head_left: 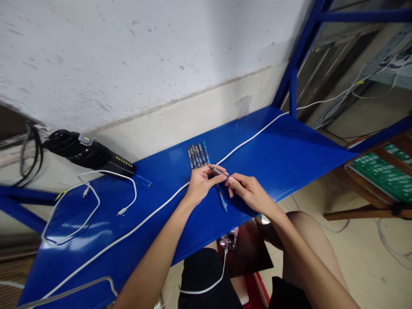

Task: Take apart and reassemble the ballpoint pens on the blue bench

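Observation:
A pen with a grey grip (216, 170) lies slantwise across the fingers of my left hand (200, 182), which are closed around it. At the pen's other end, the thumb and fingers of my right hand (247, 189) pinch together; their tips partly hide that end. Beyond my left hand, several grey-gripped pens (195, 155) lie side by side on the blue table (260, 150). A light blue pen (205, 148) sits at the right of that row. Another blue pen (222, 199) rests below my hands, its upper part covered by my fingers.
A long white cable (154, 216) crosses the table diagonally and passes behind my hands. Toward the left are a black bottle-like object (93, 154) lying against the wall and a looped white charging cable (99, 201). A blue frame post (292, 92) stands at the right end.

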The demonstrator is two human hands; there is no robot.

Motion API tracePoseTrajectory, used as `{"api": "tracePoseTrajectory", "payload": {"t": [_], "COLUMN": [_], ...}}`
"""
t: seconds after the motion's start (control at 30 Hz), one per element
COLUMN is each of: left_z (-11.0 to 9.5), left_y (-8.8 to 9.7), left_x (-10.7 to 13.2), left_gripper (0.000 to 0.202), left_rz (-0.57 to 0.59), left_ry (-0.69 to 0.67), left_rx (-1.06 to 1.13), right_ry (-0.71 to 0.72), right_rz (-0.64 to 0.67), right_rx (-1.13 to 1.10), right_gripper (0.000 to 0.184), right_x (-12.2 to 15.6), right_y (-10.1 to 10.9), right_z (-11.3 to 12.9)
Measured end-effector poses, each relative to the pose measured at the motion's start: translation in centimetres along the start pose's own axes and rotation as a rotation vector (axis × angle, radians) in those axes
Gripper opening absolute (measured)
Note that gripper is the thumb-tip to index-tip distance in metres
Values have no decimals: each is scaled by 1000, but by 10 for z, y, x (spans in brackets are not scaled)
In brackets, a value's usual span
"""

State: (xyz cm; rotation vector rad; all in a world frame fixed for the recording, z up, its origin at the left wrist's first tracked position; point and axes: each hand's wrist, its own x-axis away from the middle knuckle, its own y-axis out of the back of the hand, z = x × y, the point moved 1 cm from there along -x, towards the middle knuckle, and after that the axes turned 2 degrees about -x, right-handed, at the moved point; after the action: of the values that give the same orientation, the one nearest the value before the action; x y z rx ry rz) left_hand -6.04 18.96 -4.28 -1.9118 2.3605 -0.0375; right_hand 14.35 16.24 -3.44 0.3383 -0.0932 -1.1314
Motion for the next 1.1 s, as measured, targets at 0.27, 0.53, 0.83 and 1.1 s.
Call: {"api": "tracePoseTrajectory", "payload": {"t": [0.27, 0.53, 0.83, 1.1], "left_z": [-1, -1, -1, -3], "left_y": [0, -1, -1, -1], "left_x": [0, 1, 0, 1], "left_gripper": [28, 31, 34, 31], "left_rz": [1, -16, -24, -1], "left_ry": [-10, 13, 21, 18], "left_rx": [-28, -2, 4, -9], "right_ry": [-2, -21, -33, -4], "right_rz": [-36, -94, -33, -3], "right_rx": [-25, -35, -47, -22], "right_gripper": [38, 34, 38, 48], "right_x": [1, 1, 1, 1], "right_y": [0, -1, 0, 2], "right_z": [1, 0, 0, 2]}}
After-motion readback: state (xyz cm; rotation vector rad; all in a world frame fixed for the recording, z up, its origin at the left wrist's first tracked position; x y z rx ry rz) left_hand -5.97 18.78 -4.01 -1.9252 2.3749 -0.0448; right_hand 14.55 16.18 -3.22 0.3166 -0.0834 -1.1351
